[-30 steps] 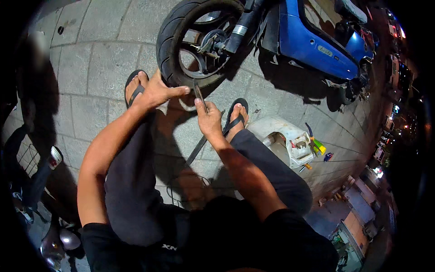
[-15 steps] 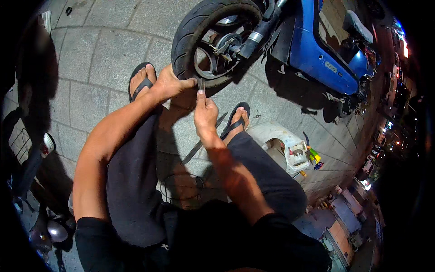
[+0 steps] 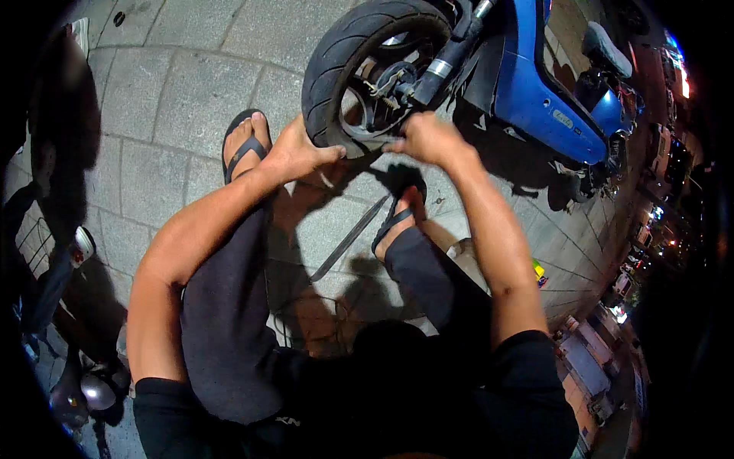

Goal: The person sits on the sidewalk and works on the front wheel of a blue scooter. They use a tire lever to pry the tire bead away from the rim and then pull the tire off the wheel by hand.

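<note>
The black tyre [image 3: 325, 92] of a blue scooter [image 3: 527, 92] is in front of me, at the top of the view. My left hand [image 3: 297, 153] grips the tyre's lower left edge, thumb on the near side and the other fingers hidden behind the rubber. At the tyre's lower right, below the wheel's hub [image 3: 391, 80], my right hand [image 3: 432, 139] is closed with curled fingers. Motion smears it a little, and what lies in its grasp cannot be made out. A long dark flat strip [image 3: 349, 239] lies on the paving between my feet.
My sandalled feet stand on the stone paving [image 3: 202, 84]. My right forearm largely covers a whitish container [image 3: 464, 252] and a yellow item [image 3: 539, 271]. A thin wire loop [image 3: 277, 325] lies near my knees. Dark objects stand at the far left.
My right hand has moved right and up along the tyre, from beside my left thumb; the metal lever it held no longer shows clearly. My left hand still grips the tyre.
</note>
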### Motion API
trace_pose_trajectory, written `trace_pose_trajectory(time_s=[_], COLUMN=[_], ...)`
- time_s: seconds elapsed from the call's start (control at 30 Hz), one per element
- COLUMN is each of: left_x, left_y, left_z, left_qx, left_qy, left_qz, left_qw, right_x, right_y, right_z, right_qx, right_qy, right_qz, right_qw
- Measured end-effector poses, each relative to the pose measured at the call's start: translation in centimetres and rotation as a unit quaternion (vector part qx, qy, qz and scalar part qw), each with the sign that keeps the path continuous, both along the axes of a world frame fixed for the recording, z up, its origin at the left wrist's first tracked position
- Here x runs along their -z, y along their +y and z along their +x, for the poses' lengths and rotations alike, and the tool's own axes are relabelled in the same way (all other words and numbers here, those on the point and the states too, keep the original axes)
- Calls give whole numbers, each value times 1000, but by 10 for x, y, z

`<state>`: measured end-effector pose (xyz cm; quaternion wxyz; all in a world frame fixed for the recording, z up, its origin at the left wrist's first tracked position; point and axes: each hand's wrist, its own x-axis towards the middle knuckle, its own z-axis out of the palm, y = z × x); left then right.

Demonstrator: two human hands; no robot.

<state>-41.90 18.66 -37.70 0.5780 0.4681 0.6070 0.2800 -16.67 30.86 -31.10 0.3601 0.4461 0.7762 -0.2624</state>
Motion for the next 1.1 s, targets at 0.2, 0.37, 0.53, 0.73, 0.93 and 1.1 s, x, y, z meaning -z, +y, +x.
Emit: trace_pose_trajectory(time_s=[0.2,0.37,0.53,0.73,0.93,1.1], left_x=[3,29,21,27,22,21], left_y=[2,-18,-3,-4,-2,-4], left_z=[4,11,17,8,10,4], left_qx=[-13,-53,-58,-35,-37,-32], left_qy=[-89,-198,-179,-112,-88,-105], left_qz=[33,-50,-86,-75,-22,-18], left_qw=[995,978,978,990,995,994], right_x=[-5,-18,19,75,127,95], right_y=[28,28,-41,-99,-107,-71], right_z=[-28,-40,36,13,11,-30], right_qx=[-210,-199,110,254,377,487], right_qy=[92,52,128,422,380,226], right_qz=[247,110,93,183,219,54], right_qw=[941,972,981,851,816,842])
